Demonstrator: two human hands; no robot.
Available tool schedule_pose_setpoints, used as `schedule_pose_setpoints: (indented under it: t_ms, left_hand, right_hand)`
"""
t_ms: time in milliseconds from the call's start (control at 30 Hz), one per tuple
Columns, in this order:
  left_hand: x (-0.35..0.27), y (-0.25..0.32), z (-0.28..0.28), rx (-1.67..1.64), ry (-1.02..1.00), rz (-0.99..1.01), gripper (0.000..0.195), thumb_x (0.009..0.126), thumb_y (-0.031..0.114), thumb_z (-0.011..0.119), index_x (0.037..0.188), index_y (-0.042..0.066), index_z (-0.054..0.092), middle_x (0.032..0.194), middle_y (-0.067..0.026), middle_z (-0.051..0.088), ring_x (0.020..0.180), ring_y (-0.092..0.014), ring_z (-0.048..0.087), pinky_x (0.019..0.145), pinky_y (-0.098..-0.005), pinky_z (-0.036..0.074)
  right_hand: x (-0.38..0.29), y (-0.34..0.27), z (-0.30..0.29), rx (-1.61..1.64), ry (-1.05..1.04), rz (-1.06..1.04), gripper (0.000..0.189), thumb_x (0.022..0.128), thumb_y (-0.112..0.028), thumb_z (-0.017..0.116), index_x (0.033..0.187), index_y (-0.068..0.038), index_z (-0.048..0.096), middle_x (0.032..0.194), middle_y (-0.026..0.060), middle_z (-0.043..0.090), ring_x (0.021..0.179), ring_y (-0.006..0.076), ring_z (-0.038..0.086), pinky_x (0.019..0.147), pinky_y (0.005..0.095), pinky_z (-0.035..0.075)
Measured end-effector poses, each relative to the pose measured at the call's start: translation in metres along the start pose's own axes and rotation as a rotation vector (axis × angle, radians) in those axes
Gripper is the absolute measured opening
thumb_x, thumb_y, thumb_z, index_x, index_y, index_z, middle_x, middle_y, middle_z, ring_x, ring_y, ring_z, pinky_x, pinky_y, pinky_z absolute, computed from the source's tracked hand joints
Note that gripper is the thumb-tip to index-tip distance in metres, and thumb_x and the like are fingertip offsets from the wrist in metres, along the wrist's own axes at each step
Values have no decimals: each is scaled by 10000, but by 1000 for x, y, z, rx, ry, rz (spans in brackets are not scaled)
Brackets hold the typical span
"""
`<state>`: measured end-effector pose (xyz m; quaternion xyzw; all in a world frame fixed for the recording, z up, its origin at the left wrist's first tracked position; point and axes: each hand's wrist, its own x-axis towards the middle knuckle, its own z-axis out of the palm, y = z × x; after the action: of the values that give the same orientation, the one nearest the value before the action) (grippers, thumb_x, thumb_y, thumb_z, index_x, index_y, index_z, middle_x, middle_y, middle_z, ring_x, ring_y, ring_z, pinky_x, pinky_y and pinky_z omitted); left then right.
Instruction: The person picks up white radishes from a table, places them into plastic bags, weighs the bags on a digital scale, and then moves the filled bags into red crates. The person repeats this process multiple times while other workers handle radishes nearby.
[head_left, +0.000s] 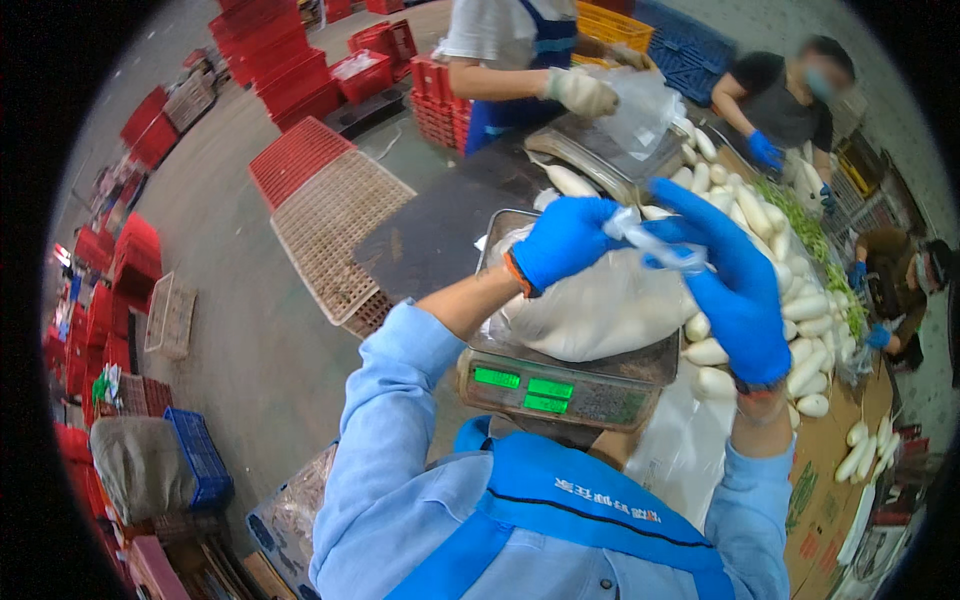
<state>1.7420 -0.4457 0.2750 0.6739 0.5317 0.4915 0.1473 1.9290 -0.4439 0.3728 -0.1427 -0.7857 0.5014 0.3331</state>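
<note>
A filled plastic bag of white radishes (600, 315) lies on the metal pan of a digital scale (559, 394) with lit green displays. Its twisted neck is pulled up between my hands. My left hand (566, 240), in a blue glove, grips one end of the twist. My right hand (731, 292), also blue-gloved, is at the other end, fingers spread and partly bent, with the plastic against the thumb and fingers. Loose white radishes (806, 307) are heaped to the right of the scale.
A second scale (615, 157) stands beyond mine, where a co-worker's gloved hand (581, 91) holds a clear bag. Other people are at the right. Upturned crates (337, 217) stand left of the dark tabletop (442, 217); red crates (285, 67) are stacked behind. Green leaves (806, 232) border the radishes.
</note>
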Motion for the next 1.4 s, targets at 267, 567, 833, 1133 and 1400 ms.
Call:
schedule_pose_setpoints:
  t_ms: [267, 567, 833, 1133, 1400]
  left_hand:
    - [-45, 22, -195, -16, 392, -313, 242, 803, 203, 620, 977, 36, 612, 870, -14, 588, 762, -96, 547, 710, -244, 453]
    - [-125, -124, -342, 431, 333, -661, 289, 763, 223, 666, 972, 27, 624, 776, 17, 587, 670, -84, 512, 610, -241, 423]
    - [-264, -294, -355, 929, 272, -1024, 339, 710, 286, 661, 959, 57, 635, 889, -169, 635, 818, -290, 617, 716, -372, 466]
    - [-279, -360, -284, 519, 592, -1115, 361, 766, 363, 556, 917, 48, 650, 889, -165, 635, 846, -266, 618, 706, -371, 457]
    - [-234, -402, -371, 448, 331, -1031, 575, 724, 219, 619, 1213, -32, 450, 1163, -190, 523, 1039, -245, 511, 890, -339, 394]
  right_hand:
    - [-81, 35, -60, -65, 276, 352, 329, 860, -24, 447, 1182, 33, 476, 1076, 109, 551, 929, 174, 553, 795, 280, 459]
    - [-135, 57, -93, -141, 679, 527, 326, 844, -122, 509, 1133, 27, 530, 850, 35, 554, 690, 83, 489, 639, 210, 400]
    - [-121, 64, -81, -238, 669, 672, 334, 866, -156, 485, 1158, 2, 516, 939, 51, 577, 757, 86, 527, 669, 206, 415]
    - [-105, 65, -51, -281, 593, 816, 337, 861, -159, 478, 1146, 15, 519, 1032, 93, 575, 829, 133, 553, 717, 255, 448]
    - [-189, 104, -60, -358, 490, 891, 376, 817, -80, 575, 1184, -48, 503, 1073, 80, 572, 951, 156, 555, 857, 279, 431]
